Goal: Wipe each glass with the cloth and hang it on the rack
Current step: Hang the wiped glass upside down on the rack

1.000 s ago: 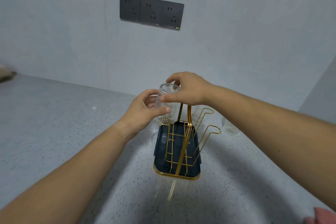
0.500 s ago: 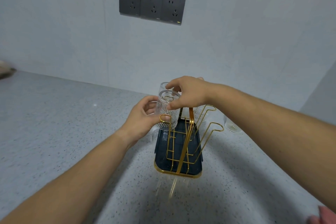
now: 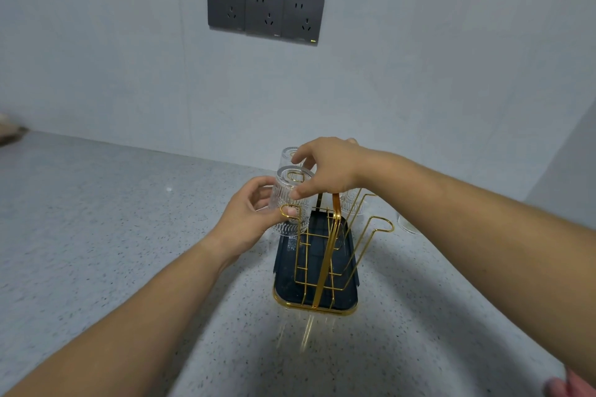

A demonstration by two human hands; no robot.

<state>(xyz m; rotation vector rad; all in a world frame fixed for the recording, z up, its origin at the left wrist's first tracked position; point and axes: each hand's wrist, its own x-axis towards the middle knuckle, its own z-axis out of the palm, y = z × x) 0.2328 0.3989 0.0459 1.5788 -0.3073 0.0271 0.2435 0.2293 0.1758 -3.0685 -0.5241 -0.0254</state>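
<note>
A ribbed clear glass (image 3: 292, 200) sits upside down over a left peg of the gold wire rack (image 3: 325, 255), the peg's loop showing through its base. My left hand (image 3: 251, 219) curls round the glass's left side. My right hand (image 3: 325, 167) pinches the glass near its top with thumb and fingers. A second upturned glass (image 3: 288, 155) hangs on a peg just behind. A third glass (image 3: 353, 203) hangs on the rack's right side, partly hidden by my right wrist. A pink cloth (image 3: 574, 385) peeks in at the bottom right corner.
The rack stands on a dark blue tray (image 3: 350, 267) with a gold rim on a speckled grey counter (image 3: 96, 235). Another clear glass (image 3: 407, 225) stands on the counter behind my right forearm. Dark wall sockets (image 3: 265, 11) sit on the wall above.
Both hands have lowered the glass onto the left peg; it has sunk further down over the wire loop. The view has tilted slightly.
</note>
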